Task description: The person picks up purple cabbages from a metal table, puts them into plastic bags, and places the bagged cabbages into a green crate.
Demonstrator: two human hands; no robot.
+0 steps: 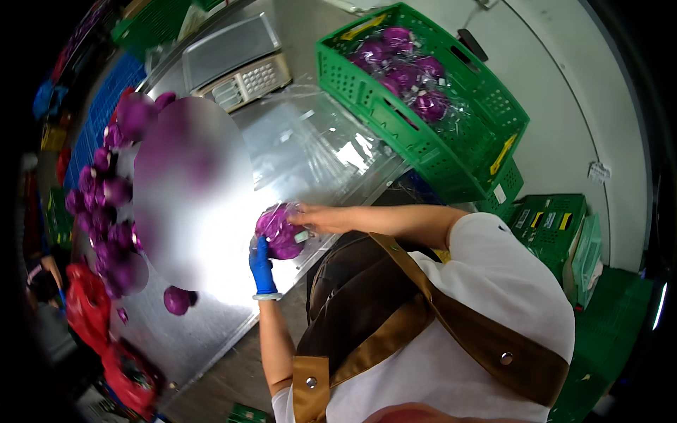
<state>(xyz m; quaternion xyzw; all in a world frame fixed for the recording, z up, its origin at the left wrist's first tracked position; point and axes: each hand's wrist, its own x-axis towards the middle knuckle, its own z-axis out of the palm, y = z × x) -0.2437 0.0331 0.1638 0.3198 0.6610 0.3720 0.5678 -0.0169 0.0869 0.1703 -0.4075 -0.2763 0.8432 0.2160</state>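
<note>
Both hands are on one purple cabbage (280,231), held just above the near edge of the steel desk (211,331). The left hand (261,266), in a blue glove, cups it from below, grip closed on the underside. The right hand (315,218), bare, comes across the top, fingers pinching at the clear film wrapped round the head. So the grip on both sides is tight on the cabbage, nothing wide open here.

Clear plastic sheets (317,141) lie spread over the desk behind it, and a scale (236,60) sits at the far end. On the right, a green crate (486,134) holds wrapped cabbages (405,70); on the left, a heap of bare ones (106,211), with a lone cabbage (176,300) apart from it.

To do this well, I'd say: keep the gloved palm steady as the cradle, draw the film snug with the bare fingers, smooth the folds flat against the head, and tuck the loose ends under so nothing flaps. Wrinkles and a slack seam are the risks.
</note>
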